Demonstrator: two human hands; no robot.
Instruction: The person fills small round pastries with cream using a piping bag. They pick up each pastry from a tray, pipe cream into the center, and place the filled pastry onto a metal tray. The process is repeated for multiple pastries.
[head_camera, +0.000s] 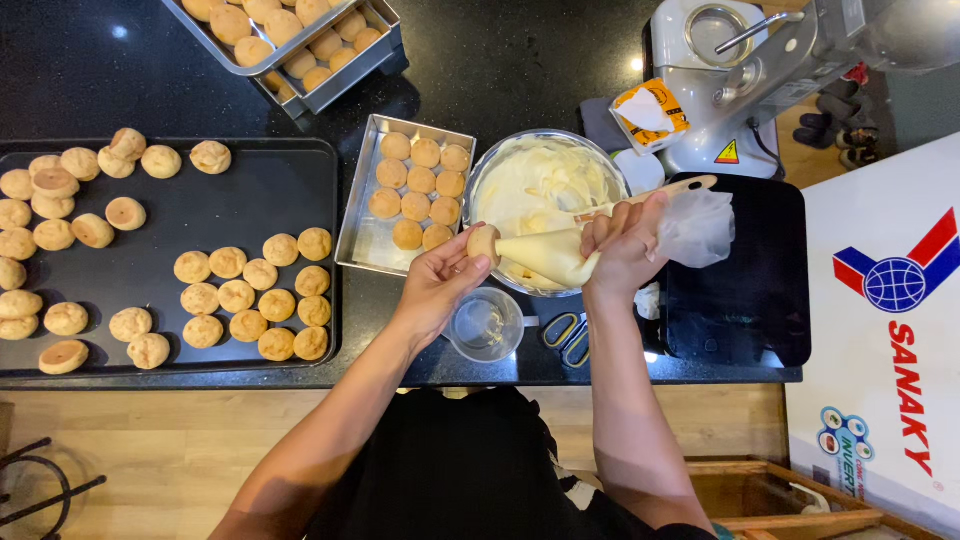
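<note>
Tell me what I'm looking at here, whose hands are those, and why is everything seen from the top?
The picture comes from a camera worn on a person's head, looking straight down, so you see their own two arms. The left hand holds one small round puff. The right hand squeezes a piping bag full of pale cream, its tip pressed against that puff. Under the bag sits a metal bowl of cream. On the black counter lie a big dark tray with many puffs, a small metal tray with more, a clear cup, and scissors. A mixing machine stands at the top right.
</note>
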